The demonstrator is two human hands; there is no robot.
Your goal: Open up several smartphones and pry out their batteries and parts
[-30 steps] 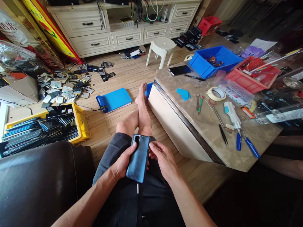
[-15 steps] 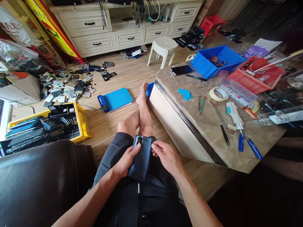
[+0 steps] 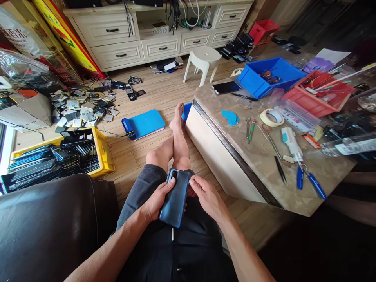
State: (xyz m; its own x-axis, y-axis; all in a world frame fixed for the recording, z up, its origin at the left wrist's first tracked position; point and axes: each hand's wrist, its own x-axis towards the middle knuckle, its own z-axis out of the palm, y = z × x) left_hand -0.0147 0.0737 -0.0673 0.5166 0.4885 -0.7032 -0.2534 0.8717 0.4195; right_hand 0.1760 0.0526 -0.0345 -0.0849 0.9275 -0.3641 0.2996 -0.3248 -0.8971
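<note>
A dark blue smartphone (image 3: 175,201) lies back side up above my lap, its camera block at the top left and lettering near the lower edge. My left hand (image 3: 158,197) grips its left side, the thumb resting beside the cameras. At the upper right edge of the phone is my right hand (image 3: 205,192), thumb and forefinger pinched together and the other fingers curled. What, if anything, sits in that pinch is too small to make out.
To the right, a table (image 3: 249,156) bears pliers (image 3: 311,182), black tweezers (image 3: 280,168), tape (image 3: 272,117), a blue bin (image 3: 255,84) and a red basket (image 3: 335,103). A yellow crate (image 3: 104,152) of phone parts stands left, near a blue pad (image 3: 147,123). A white stool (image 3: 204,56) stands ahead.
The view has shifted very slightly. My right hand stays at the phone's right edge with hardly any movement, and my left hand keeps its grip.
</note>
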